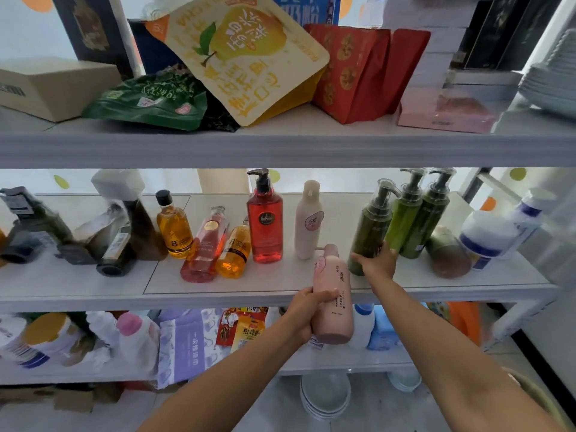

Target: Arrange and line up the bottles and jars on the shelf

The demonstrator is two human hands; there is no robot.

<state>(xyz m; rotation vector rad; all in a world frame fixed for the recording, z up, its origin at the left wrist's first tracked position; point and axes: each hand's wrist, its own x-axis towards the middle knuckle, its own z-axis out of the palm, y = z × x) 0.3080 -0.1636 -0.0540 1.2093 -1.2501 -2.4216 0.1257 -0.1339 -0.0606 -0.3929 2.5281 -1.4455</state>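
Pink bottle [333,294], nearly upright, is gripped round its lower half by the left hand [304,310], just in front of the middle shelf [93,296]. Right hand [377,261] curls round the base of the nearest green bottle [371,226] on the shelf. Farther back stand a white bottle [308,219] and a red bottle [265,219].

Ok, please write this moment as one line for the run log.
left hand: holds pink bottle in front of middle shelf | right hand: grips dark green pump bottle standing on it | status: lining up unfinished
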